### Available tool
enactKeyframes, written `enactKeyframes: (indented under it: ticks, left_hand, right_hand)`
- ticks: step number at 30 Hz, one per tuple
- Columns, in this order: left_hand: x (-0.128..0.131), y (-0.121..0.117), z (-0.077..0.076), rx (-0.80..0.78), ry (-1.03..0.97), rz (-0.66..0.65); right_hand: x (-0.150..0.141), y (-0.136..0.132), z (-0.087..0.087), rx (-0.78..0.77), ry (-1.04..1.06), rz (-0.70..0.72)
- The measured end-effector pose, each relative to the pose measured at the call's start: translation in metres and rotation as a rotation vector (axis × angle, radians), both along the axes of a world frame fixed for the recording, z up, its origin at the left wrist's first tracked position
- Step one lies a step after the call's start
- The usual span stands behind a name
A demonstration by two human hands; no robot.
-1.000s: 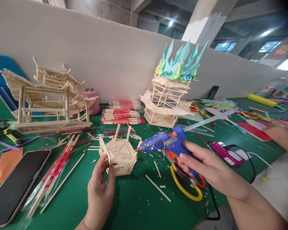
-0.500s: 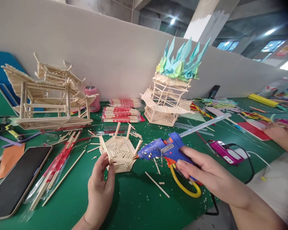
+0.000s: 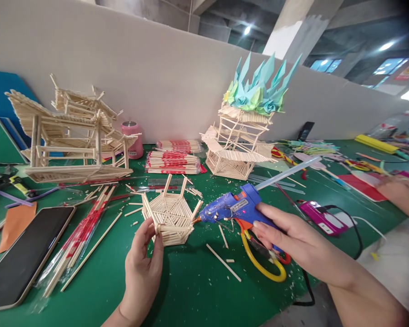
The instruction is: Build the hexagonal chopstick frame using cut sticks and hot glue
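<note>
A small hexagonal wooden stick frame (image 3: 172, 211) with several short upright posts rests on the green table. My left hand (image 3: 145, 259) pinches its near left corner, where a stick lies along the front edge; the fingertips hide the exact contact. In my right hand (image 3: 282, 227) is a blue hot glue gun (image 3: 230, 206), a clear glue stick (image 3: 286, 174) jutting from its back. The gun's nozzle points left, at or close to the frame's front right corner. Beneath the gun lie scissors (image 3: 264, 272) with yellow and red handles.
Large stick models, a house (image 3: 68, 150) and a paper-topped tower (image 3: 238, 136), stand behind. Bundled sticks (image 3: 172, 162), a phone (image 3: 30, 254) and bagged sticks (image 3: 78, 236) lie about. A purple power strip (image 3: 318, 218) sits right, near another person's hand (image 3: 398, 188).
My right hand has drawn the glue gun slightly right, shifting its nozzle from the front edge stick toward the right corner. My left hand stays on the frame.
</note>
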State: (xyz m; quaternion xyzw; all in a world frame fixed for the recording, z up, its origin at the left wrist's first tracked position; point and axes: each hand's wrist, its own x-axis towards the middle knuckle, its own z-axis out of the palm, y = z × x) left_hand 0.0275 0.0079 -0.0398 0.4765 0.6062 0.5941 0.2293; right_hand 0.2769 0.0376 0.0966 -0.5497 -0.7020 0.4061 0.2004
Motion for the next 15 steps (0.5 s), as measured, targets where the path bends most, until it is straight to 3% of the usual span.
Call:
enactKeyframes:
  ticks: [4, 9, 15]
  left_hand:
    - [-0.001, -0.001, 0.0, 0.007, 0.024, -0.008]
    - [-0.001, -0.003, 0.001, 0.03, 0.073, -0.029]
    - [-0.011, -0.014, 0.002, 0.069, 0.164, -0.012]
  right_hand:
    - [0.004, 0.004, -0.01, -0.042, 0.096, -0.061]
    - [0.021, 0.013, -0.032, -0.081, 0.279, -0.277]
    - [0.057, 0.034, -0.077, 0.048, 0.158, -0.583]
